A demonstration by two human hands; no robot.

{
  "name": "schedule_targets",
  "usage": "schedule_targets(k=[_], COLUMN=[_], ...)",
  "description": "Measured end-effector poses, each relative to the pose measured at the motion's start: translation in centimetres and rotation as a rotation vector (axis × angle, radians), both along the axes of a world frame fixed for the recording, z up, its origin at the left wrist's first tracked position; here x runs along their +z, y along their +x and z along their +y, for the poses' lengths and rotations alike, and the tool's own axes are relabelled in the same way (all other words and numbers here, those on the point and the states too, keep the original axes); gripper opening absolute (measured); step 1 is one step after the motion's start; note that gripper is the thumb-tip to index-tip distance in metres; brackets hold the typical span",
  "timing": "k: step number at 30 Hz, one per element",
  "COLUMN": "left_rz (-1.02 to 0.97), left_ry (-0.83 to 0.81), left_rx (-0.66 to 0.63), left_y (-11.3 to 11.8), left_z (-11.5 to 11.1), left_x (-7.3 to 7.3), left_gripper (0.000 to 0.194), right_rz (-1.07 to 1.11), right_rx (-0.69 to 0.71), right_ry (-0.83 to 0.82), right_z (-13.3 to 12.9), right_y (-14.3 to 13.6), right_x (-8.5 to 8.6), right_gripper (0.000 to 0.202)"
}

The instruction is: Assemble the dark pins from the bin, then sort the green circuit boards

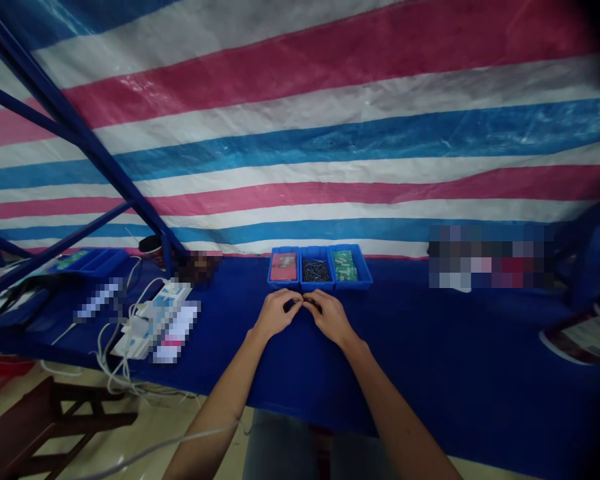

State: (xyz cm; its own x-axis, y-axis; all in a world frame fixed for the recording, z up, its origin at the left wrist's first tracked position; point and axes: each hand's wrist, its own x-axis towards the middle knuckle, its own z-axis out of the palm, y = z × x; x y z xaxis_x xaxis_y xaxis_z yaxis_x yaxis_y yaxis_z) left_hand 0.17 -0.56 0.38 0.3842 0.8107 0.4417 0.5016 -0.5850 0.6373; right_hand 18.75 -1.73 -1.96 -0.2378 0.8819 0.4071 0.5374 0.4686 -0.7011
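My left hand [279,312] and my right hand [329,316] meet fingertip to fingertip above the blue table, just in front of three small blue bins. Both are closed in a pinch. Anything between the fingertips is too small to make out. The left bin [283,285] holds something flat and pinkish-red with pale bits on it. Many small, dark, slender pieces [316,270] lie in the middle bin [317,287]. In the right bin [364,270] there are green and whitish pieces [344,264].
Left on the blue table [420,373] are a white power strip [153,320] with tangled cords, a blue tray [97,262] and a dark cup [151,247]. A reddish container [583,337] lies at the right. Behind hangs a striped tarp [300,147]; a wooden stool [45,427] stands lower left.
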Motion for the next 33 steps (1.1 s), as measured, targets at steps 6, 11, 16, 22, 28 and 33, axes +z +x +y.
schedule_targets(k=[6,11,16,22,28,33], left_rz=[-0.01,-0.024,-0.012,0.001,0.023,0.051], left_ry=[-0.057,-0.115,-0.142,-0.167,-0.206,-0.209], left_rx=[0.023,0.019,-0.027,-0.039,-0.011,-0.001], left_y=[-0.16,-0.23,-0.22,-0.24,-0.32,-0.35], left_z=[0.31,0.48,0.4,0.39,0.42,0.43], left_x=[-0.44,-0.6,-0.14,0.03,-0.12,-0.02], left_gripper=[0.015,0.017,0.018,0.022,0.025,0.028], right_rz=[0.023,0.042,0.069,0.063,0.031,0.036], right_rx=[-0.013,-0.014,-0.029,-0.027,-0.031,-0.03], right_ry=[0.007,0.024,0.039,0.039,0.037,0.037], right_z=[0.15,0.23,0.11,0.02,0.16,0.19], right_y=[0.05,0.02,-0.01,0.01,0.0,-0.05], right_x=[-0.26,-0.44,-0.25,-0.1,-0.38,-0.5], right_gripper=[0.016,0.015,0.015,0.015,0.016,0.016])
